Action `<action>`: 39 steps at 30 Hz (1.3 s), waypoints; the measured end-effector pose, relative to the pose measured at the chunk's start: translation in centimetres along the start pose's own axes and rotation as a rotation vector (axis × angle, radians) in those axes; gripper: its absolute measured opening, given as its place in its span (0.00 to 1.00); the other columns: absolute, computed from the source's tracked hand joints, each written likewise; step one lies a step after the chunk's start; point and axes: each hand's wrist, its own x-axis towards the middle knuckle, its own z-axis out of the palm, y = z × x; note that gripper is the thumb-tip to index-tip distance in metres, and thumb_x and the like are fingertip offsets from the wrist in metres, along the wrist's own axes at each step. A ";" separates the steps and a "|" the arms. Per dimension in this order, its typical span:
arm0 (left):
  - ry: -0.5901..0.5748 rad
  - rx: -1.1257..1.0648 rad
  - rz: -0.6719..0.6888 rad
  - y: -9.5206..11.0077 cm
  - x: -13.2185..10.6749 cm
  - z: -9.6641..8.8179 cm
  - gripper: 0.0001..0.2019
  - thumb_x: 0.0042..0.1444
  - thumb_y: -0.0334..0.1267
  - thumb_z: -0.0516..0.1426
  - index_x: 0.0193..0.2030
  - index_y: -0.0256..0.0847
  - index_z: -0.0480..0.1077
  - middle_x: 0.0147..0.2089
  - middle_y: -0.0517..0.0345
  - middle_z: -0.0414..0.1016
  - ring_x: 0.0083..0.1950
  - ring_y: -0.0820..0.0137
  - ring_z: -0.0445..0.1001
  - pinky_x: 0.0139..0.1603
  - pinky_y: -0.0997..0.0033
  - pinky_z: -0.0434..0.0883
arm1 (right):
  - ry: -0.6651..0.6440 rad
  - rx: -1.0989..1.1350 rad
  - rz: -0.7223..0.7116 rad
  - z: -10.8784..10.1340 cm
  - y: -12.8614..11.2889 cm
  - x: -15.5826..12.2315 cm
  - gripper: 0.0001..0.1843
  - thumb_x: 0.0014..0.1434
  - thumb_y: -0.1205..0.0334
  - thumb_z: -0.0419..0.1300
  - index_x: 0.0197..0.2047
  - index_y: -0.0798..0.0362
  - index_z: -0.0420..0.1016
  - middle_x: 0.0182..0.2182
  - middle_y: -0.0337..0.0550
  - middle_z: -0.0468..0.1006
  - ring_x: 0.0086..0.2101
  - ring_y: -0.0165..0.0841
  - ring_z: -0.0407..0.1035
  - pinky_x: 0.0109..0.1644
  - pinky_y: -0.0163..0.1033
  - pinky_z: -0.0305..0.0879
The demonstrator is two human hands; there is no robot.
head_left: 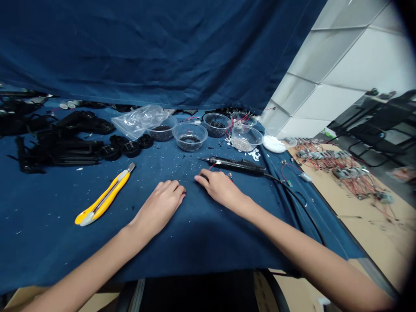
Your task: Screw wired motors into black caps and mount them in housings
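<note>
My left hand [161, 204] rests knuckles-up on the blue cloth [48, 225], its fingers curled under; nothing shows in it. My right hand [218, 187] lies just to its right, fingers bent over a small dark part with a red wire that I can hardly make out. Beyond the right hand lies a black electric screwdriver [238, 164] with its cable running right. A yellow utility knife [104, 198] lies to the left of my left hand.
Several clear bowls [190, 135] with small dark and pale parts stand at the back, beside a clear plastic bag [140, 120]. Black plastic parts [61, 141] pile up at far left. Small motors with red wires [338, 167] lie on cardboard at right.
</note>
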 end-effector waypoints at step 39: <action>0.095 -0.617 -0.154 5.0 7.9 2.6 0.05 0.61 0.37 0.57 0.40 0.43 0.75 0.42 0.57 0.76 0.47 0.66 0.73 0.50 0.65 0.65 | 0.271 1.189 -0.019 -3.9 4.5 -4.9 0.15 0.49 0.57 0.69 0.39 0.54 0.74 0.42 0.42 0.74 0.38 0.29 0.71 0.47 0.37 0.67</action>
